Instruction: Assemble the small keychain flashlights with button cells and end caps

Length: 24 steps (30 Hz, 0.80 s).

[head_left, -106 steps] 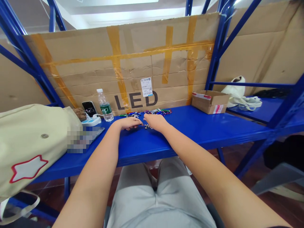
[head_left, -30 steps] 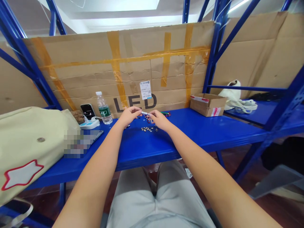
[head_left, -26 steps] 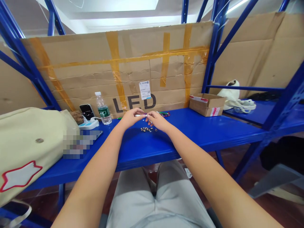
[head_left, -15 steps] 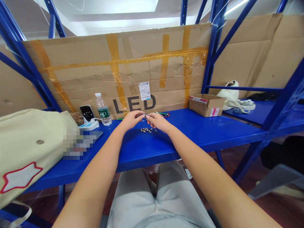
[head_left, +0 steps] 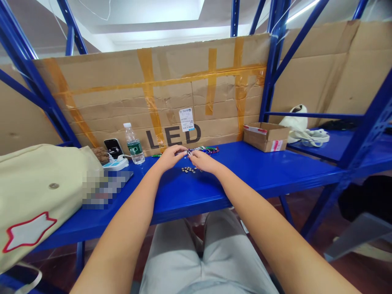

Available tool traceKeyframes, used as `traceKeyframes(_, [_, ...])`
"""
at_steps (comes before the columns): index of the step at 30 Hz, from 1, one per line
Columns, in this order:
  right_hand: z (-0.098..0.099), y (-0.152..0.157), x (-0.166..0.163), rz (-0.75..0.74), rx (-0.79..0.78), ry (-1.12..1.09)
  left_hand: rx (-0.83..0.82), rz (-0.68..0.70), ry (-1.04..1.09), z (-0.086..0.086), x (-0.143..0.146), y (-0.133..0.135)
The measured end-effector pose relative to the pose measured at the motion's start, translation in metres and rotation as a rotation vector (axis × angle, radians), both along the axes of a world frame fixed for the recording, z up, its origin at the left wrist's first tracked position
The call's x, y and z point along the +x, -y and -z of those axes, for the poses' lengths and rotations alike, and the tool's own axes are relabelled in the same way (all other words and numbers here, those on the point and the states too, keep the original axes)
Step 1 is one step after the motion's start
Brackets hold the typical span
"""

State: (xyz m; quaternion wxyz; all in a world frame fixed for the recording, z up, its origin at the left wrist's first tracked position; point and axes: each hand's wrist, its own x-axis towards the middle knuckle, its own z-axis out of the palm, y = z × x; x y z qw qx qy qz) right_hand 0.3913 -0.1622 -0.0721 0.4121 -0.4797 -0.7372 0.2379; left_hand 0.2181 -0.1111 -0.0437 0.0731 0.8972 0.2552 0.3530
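Nearest: bare forearms over grey trousers, reaching onto blue shelf (head_left: 260,171). Midway along shelf: left hand (head_left: 169,157) and right hand (head_left: 204,160) meeting fingertip to fingertip, fingers narrowed in a pinch on small metal piece (head_left: 187,152), raised just above shelf; too small to identify further. Judged light, rigid, smooth, apt to slip; best taken at its ends by fingertips. Just below hands: scatter of button cells (head_left: 189,169), loose, liable to roll on slick painted steel. Behind hands: heap of coloured trinkets (head_left: 208,149). Left side: cream bag (head_left: 36,192), phone (head_left: 113,146), water bottle (head_left: 134,143). Farthest: taped cardboard sheet (head_left: 183,90) marked LED, small carton (head_left: 266,136), blue racking uprights.
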Motion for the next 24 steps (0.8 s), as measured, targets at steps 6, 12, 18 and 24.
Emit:
traceKeyframes(6, [-0.0033, 0.0041, -0.0046, 0.092, 0.127, 0.107, 0.082, 0.035, 0.018, 0.002, 0.0046, 0.0006])
traceKeyframes(12, [0.0013, -0.0031, -0.0027, 0.101, 0.094, -0.026, 0.094, 0.021, 0.089, 0.0006, 0.0041, 0.0026])
traceKeyframes(18, [0.0023, -0.0023, -0.0026, 0.03, 0.093, 0.041, 0.108, 0.051, 0.081, 0.002, 0.0005, -0.0009])
traceKeyframes(24, [-0.0007, 0.0022, -0.0026, 0.165, 0.192, 0.243, 0.149, 0.045, 0.075, 0.0036, 0.0008, -0.0037])
